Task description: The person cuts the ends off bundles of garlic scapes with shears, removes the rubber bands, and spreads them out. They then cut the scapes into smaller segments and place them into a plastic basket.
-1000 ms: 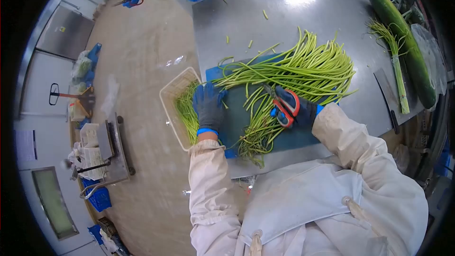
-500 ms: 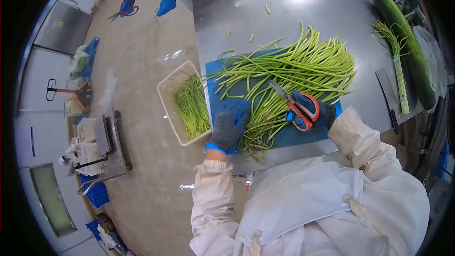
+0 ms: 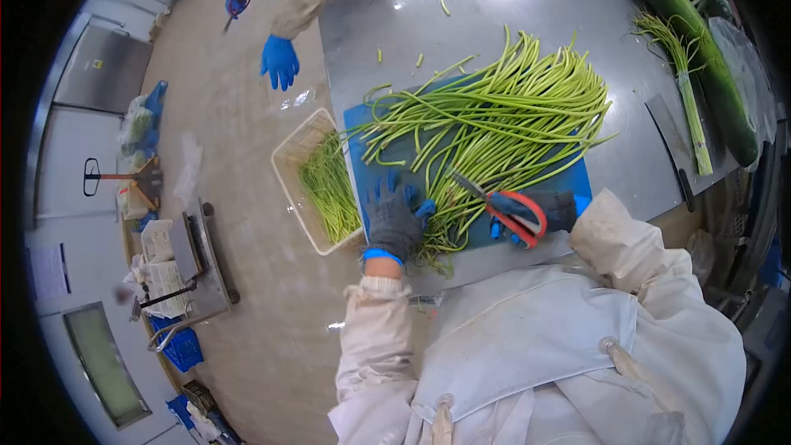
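Note:
A heap of long green garlic scapes (image 3: 527, 107) lies across the blue cutting board (image 3: 577, 177) on the steel table. My left hand (image 3: 394, 218), in a dark glove, rests over the board's left part with its fingers spread; the thumb is beside the lower ends of the stems. In my right hand (image 3: 548, 210) is a pair of red-handled scissors (image 3: 527, 218), its blades pointing up and left over the stems. To the left of the board stands a pale plastic basket (image 3: 290, 177) holding thin green trimmings (image 3: 329, 194).
Small cut pieces are scattered on the steel table (image 3: 577, 0). At its right lie a winter melon (image 3: 700, 58), a tied bunch of stems (image 3: 690, 107) and a knife (image 3: 671, 144). Across the table, a co-worker's blue-gloved hand (image 3: 280, 62) is spread; the other (image 3: 236, 0) holds scissors.
My left hand's fingers have spread apart. My right hand has shifted slightly with the scissors, their blades now lower. The co-worker's empty hand has reached toward the basket with fingers open.

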`<state>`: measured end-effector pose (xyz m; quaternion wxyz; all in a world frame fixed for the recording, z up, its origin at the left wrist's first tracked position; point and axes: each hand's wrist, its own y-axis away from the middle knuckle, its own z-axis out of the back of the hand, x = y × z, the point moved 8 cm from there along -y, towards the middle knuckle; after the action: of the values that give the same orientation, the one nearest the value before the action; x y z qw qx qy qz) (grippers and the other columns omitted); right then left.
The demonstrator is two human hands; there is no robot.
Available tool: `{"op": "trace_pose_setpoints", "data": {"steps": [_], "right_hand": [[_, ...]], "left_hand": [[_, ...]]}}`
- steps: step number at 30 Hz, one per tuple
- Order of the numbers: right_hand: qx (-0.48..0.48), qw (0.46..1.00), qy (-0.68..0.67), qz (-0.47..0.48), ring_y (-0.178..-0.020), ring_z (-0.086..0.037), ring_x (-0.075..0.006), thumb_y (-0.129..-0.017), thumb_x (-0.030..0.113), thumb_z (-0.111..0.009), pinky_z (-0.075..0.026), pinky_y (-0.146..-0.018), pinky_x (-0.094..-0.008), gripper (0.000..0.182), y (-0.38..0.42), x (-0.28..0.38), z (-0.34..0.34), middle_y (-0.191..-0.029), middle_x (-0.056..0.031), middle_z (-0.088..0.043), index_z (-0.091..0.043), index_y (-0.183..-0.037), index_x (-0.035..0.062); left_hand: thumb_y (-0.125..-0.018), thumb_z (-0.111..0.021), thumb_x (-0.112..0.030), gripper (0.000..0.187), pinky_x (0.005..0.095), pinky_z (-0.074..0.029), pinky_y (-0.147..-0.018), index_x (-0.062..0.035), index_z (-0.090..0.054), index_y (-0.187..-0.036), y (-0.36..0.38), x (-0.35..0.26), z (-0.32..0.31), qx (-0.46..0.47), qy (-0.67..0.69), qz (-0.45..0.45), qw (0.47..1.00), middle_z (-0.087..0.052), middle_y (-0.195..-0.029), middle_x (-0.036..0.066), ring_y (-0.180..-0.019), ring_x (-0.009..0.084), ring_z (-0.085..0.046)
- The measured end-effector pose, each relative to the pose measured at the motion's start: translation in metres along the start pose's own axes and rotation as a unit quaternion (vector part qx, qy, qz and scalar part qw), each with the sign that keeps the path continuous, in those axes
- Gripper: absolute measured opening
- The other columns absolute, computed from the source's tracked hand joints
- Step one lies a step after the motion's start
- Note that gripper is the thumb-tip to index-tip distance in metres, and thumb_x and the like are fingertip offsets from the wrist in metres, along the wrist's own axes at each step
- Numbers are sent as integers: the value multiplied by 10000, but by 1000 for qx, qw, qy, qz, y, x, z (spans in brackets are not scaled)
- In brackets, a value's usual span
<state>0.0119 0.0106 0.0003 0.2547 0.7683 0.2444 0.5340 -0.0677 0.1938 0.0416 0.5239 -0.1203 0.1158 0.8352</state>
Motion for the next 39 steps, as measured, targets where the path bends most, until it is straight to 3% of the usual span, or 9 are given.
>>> {"op": "trace_pose_setpoints", "data": {"steps": [4, 8, 21, 23, 27, 29, 33, 35, 39], "right_hand": [[12, 997, 81, -13, -509, -512, -93, -887, 566, -379, -428, -468, -247, 556, -15, 9, -9, -617, -19, -552, -594, -822, 57], [-48, 992, 90, 71, -436, -498, -120, -798, 618, -508, -389, -387, -271, 518, -30, 24, -4, -540, -22, -518, -570, -725, 109], [-8, 999, 19, -31, -445, -505, -125, -769, 606, -563, -403, -390, -270, 493, -59, 8, -13, -579, -14, -518, -559, -741, 113], [-60, 975, 119, 179, -449, -504, -118, -801, 599, -522, -408, -396, -272, 484, -62, 25, -7, -587, -13, -522, -559, -750, 120], [-17, 952, 207, 227, -445, -522, -127, -879, 535, -438, -431, -409, -257, 473, -35, 25, -14, -638, -43, -577, -581, -808, 90], [32, 998, -24, -44, -456, -519, -126, -837, 613, -439, -426, -389, -268, 513, -26, -9, -22, -639, -31, -566, -552, -833, 113], [74, 983, -168, -19, -468, -547, -147, -813, 636, -451, -437, -390, -274, 573, -29, -19, -32, -689, -70, -608, -557, -882, 77], [71, 966, -247, -29, -509, -559, -148, -834, 590, -462, -450, -430, -271, 524, -19, -15, -37, -699, -67, -607, -564, -857, 76], [72, 927, -369, 2, -508, -574, -165, -811, 619, -471, -459, -424, -279, 573, -25, -11, -40, -699, -87, -618, -587, -864, 60]], "left_hand": [[-720, -673, -336, 362, 478, -290, -965, -98, -616, -987, 19, 14, -17, -60, 31, 44, 997, -432, -1255, 212, -1136, 378, -401], [-723, -673, -323, 346, 485, -297, -952, -93, -615, -974, 26, 13, -15, -96, 64, 59, 991, -449, -1230, 195, -1131, 374, -405], [-774, -604, -238, 206, 480, -301, -939, -69, -636, -888, 25, 16, -16, -150, 80, 50, 984, -515, -1154, 167, -1096, 356, -432], [-745, -630, -228, 194, 445, -354, -901, -58, -646, -838, 28, 25, -9, -182, 106, 70, 975, -553, -1100, 167, -1025, 354, -487], [-730, -637, -218, 211, 449, -353, -902, -66, -643, -876, 57, 46, 26, -254, 65, 47, 964, -551, -1103, 170, -1029, 358, -481], [-723, -640, -229, 267, 456, -352, -900, -79, -624, -943, 77, 64, 38, -199, -125, 155, 960, -555, -1089, 166, -1032, 363, -475], [-733, -629, -229, 300, 451, -356, -899, -97, -601, -1000, 78, 41, 55, -262, -165, 101, 946, -557, -1072, 155, -1039, 356, -471], [-749, -615, -236, 305, 442, -359, -892, -107, -590, -1024, 58, 27, 28, -156, 61, 10, 986, -561, -1059, 138, -1023, 339, -484], [-762, -608, -226, 269, 434, -366, -880, -104, -600, -1002, 56, 16, -11, -72, 56, 4, 996, -575, -1027, 124, -993, 327, -501]]}}
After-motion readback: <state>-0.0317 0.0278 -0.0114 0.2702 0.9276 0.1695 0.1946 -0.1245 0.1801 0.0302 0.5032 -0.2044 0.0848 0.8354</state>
